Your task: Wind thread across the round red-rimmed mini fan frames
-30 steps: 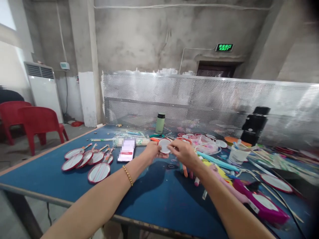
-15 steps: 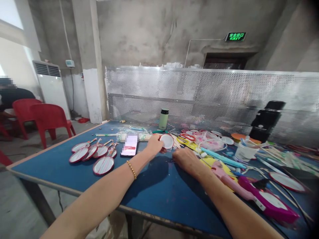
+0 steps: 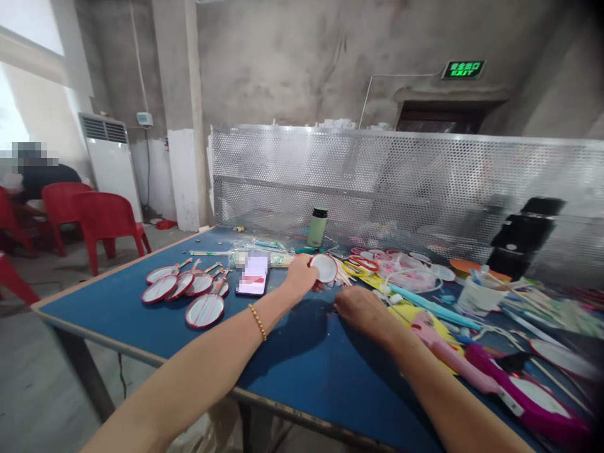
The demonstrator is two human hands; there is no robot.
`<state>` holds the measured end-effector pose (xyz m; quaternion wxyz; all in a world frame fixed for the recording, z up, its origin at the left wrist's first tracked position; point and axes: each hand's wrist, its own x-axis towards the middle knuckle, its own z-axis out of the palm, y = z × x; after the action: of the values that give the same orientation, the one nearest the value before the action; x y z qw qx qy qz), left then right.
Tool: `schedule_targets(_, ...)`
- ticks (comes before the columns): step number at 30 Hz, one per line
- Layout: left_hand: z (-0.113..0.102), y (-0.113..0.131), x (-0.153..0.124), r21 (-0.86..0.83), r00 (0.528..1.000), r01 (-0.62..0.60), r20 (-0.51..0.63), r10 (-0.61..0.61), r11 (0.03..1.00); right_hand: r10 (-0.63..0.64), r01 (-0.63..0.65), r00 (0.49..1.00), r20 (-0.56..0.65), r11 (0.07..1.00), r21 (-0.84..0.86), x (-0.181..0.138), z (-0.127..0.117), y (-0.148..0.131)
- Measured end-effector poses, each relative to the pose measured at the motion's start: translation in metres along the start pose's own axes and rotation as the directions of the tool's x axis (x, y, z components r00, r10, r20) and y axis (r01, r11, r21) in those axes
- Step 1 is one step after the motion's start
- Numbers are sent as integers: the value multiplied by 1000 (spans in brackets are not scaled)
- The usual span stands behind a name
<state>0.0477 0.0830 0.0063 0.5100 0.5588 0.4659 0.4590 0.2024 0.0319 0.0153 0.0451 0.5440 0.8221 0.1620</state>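
My left hand (image 3: 301, 277) is closed on a small round white disc with a red rim (image 3: 324, 268), held just above the blue table (image 3: 292, 358). My right hand (image 3: 361, 309) rests knuckles-up on the table a little to the right of it, fingers curled down onto the surface; whatever is under them is hidden. A group of finished red-rimmed round fans with stick handles (image 3: 189, 292) lies to the left. A phone (image 3: 255, 277) lies face up between the fans and my left hand.
A green bottle (image 3: 318, 228) stands at the back before a perforated metal screen (image 3: 406, 182). Scissors (image 3: 359, 264), a white cup (image 3: 479, 296), pink and purple tools (image 3: 472, 365) and sticks clutter the right side. Red chairs (image 3: 106, 220) and a seated person are at left.
My right hand came away from the disc and dropped onto the table. My left hand kept hold of the disc. The view shifted, so everything slid rightward.
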Motion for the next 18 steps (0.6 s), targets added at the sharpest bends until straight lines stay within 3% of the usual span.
schedule_targets(12,3,6,-6,-28,1000,-14,0,14,1000,21,-21,1000,3,999,31,-3,-3,2)
schedule_targets(18,4,7,-8,-43,1000,-2,10,2,999,-29,29,1000,-1,999,46,-1,4,4)
